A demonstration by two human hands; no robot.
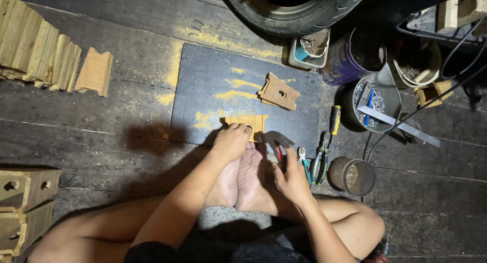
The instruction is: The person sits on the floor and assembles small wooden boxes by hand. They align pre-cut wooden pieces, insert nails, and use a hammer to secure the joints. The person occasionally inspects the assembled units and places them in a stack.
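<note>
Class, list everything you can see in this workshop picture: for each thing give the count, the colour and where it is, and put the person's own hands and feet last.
slatted wooden piece: one, light tan, on the dark board under the left hand
notched wooden piece: one, tan, upper part of the dark board
dark board: one, blue-black, on the plank floor
hammer: one, dark head, in the right hand
pliers: one, green grips, floor right of the hammer
screwdriver: one, yellow and black, by the board's right edge
nail tin: one, rusty brown, right of the pliers
tyre: one, black, top
stacked wood pieces: many, pale, top left
left hand: pressing the slatted piece
right hand: gripping the hammer
feet: two, bare, soles together
</note>
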